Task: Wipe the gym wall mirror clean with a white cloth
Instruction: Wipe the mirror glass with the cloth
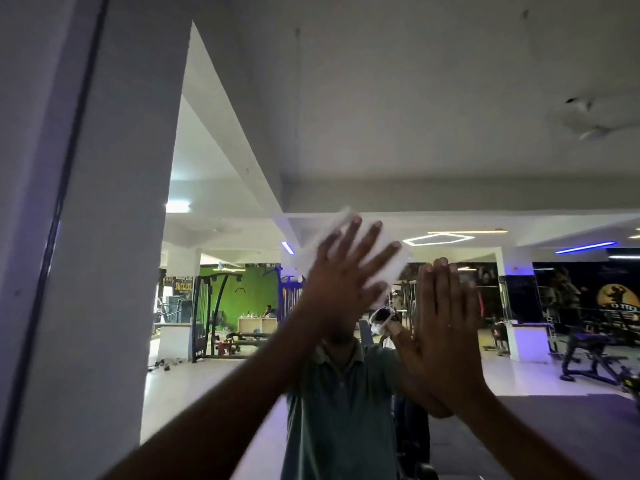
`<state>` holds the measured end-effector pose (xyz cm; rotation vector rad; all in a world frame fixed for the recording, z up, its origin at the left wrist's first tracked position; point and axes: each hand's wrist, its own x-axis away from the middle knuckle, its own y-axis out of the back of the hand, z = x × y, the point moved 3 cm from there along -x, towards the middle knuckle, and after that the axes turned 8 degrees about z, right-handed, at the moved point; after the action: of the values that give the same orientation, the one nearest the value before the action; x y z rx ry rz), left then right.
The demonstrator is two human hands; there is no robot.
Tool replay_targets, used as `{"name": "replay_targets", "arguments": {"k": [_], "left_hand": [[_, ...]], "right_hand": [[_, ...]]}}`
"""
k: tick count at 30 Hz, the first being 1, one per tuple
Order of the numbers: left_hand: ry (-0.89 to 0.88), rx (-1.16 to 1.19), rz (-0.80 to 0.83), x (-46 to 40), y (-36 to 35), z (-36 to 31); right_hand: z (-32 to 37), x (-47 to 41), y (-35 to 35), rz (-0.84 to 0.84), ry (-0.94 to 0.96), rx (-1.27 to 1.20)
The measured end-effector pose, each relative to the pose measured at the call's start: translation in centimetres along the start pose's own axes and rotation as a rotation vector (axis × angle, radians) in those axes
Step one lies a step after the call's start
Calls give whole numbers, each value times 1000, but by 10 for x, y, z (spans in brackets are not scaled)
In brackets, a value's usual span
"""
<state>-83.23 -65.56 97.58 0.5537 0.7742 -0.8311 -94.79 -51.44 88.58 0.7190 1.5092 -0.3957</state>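
Left hand [341, 282] is spread wide, fingers splayed, pinning the white cloth [332, 237] flat against the mirror [450, 133], all motion-blurred. Right hand [446, 327] is open too, palm flat on the glass just beside it, holding nothing. Behind, the reflection shows gym machines [211, 313].

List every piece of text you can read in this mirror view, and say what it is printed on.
"SUCCESS" on the yellow-lettered poster reflected at left; the smaller lines above and below it are too blurred to read.
Mirrored letters on the dark wall mural at far right, under the round yellow emblem: too blurred to read.
Nothing else legible.
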Motion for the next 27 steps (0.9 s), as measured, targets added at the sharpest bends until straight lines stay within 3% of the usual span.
{"name": "replay_targets", "arguments": {"k": [2, 5, 7, 8, 9, 12, 14, 16, 20, 22, 24, 27], "left_hand": [[160, -34, -77, 1, 7, 65], [769, -5, -164, 20, 30, 156], [1030, 60, -218, 16, 33, 154], [1053, 129, -210, 4, 32, 131], [954, 182, -181, -10, 28, 101], [304, 47, -5, -32, 5, -8], [95, 31, 28, -29, 6, -20], [117, -3, -51, -28, 9, 24], [742, -8, -137, 6, 30, 162], [965, 13, -180, 14, 37, 177], [968, 113, -193, -8, 38, 141], [543, 114, -156, -55, 19, 32]], "right_hand": [[0, 0, 0, 2, 0, 0], [-1, 0, -2, 6, -10, -21], [0, 0, -3, -8, -11, -32], [0, 0, -3, -12, -11, -37], [-1, 0, -3, -12, -9, -37], [-2, 1, -3, 3, -10, -39], [-3, 1, -4, 7, -10, -41], [-3, 1, -3, -8, 1, -41], [-1, 2, -2, -25, -5, -40], [-1, 1, -4, -22, -5, -41], [-1, 1, -4, -11, -8, -36], [1, 2, -1, 13, -10, -34]]}}
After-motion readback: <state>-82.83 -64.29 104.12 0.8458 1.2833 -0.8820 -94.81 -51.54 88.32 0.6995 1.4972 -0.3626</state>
